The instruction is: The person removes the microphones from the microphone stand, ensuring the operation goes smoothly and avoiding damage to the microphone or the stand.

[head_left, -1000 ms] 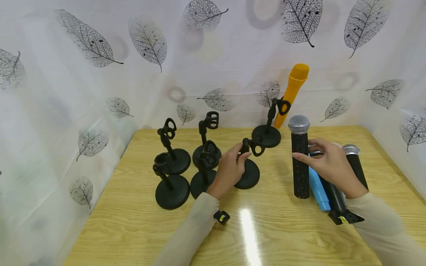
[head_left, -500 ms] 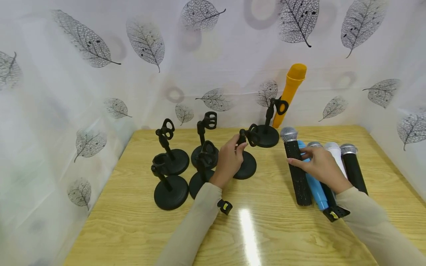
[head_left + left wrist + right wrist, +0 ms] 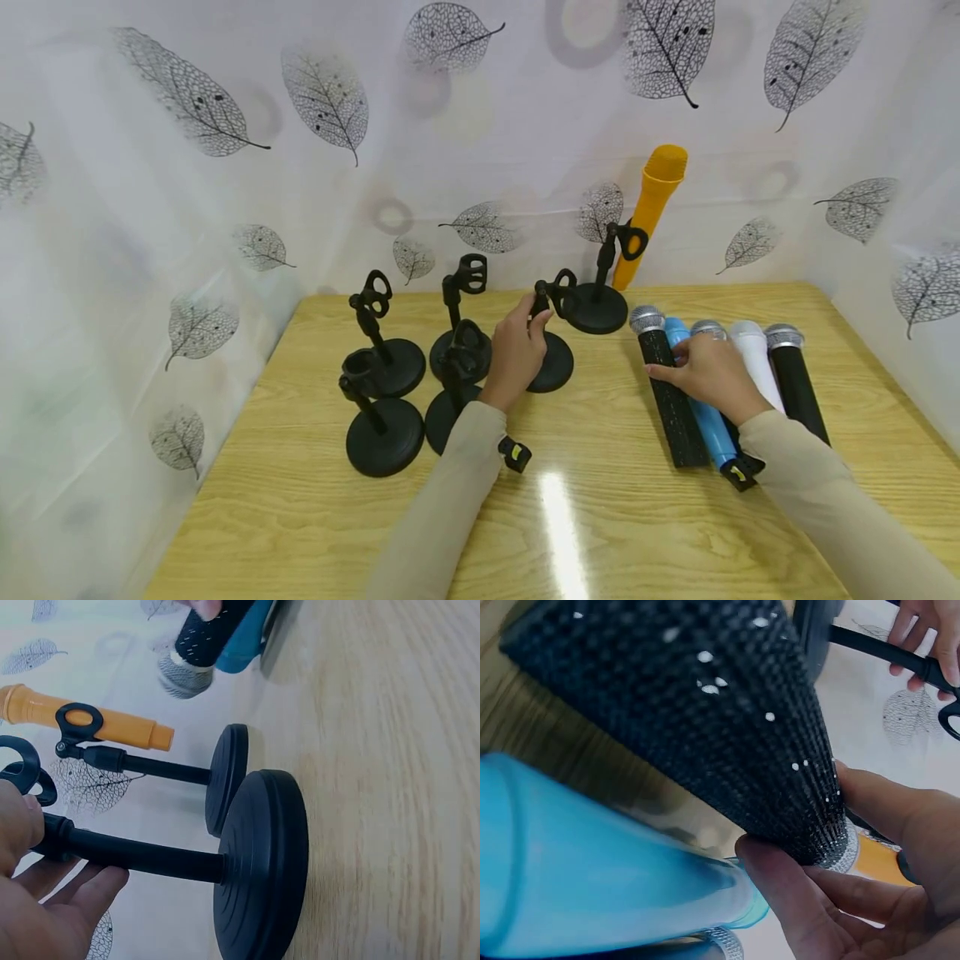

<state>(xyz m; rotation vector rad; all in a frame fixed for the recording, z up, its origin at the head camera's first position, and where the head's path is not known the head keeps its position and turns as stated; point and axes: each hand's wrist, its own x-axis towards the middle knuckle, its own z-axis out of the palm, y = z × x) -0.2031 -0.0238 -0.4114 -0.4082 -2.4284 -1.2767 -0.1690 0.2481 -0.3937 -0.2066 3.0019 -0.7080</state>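
Observation:
My left hand (image 3: 516, 350) grips the upper stem of a black microphone stand (image 3: 553, 367), just below its ring clip. In the left wrist view, the thumb and fingers close round that stem, and the round base (image 3: 262, 870) looks to be on the table. My right hand (image 3: 708, 371) pinches a black speckled microphone (image 3: 671, 404) with a silver mesh head, between thumb and fingers in the right wrist view. It leans over the table beside a light blue microphone (image 3: 712, 429). An orange microphone (image 3: 654, 204) is tilted in the clip of another stand (image 3: 596, 308) at the back.
Several black stands (image 3: 386, 437) with no microphone stand to the left of my left hand. Right of the blue one lie a white microphone (image 3: 759, 367) and a black microphone (image 3: 798, 383), with another partly under my right hand. A leaf-printed curtain (image 3: 465, 125) borders the wooden table (image 3: 300, 533).
The speckled microphone has come down and tilted beside the blue one, still in my right hand. My left hand has moved its stand back, closer to the orange microphone's stand.

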